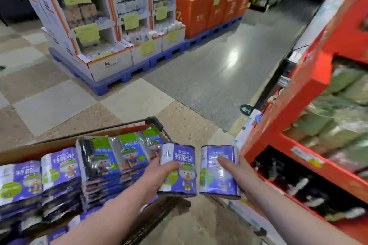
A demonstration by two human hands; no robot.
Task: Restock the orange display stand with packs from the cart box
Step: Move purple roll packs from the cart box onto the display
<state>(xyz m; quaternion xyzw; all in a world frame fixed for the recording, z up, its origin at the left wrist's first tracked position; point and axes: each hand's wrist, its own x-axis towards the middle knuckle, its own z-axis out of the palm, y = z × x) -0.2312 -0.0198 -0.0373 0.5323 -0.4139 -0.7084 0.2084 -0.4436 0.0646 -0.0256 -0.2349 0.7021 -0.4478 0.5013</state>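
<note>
While the cardboard box (59,142) in the cart (153,121) lies lower left, stacked with purple packs (59,167), the left hand (159,174) curls round one pack (184,171) beside the box's right end. The right hand (238,173) grips a second pack (216,175) next to it, just before the orange display stand (298,93), whose shelves hold greenish packs (338,109) above and dark ones (294,183) below. White displays (111,65) on blue pallets (103,87) stand across the aisle.
</note>
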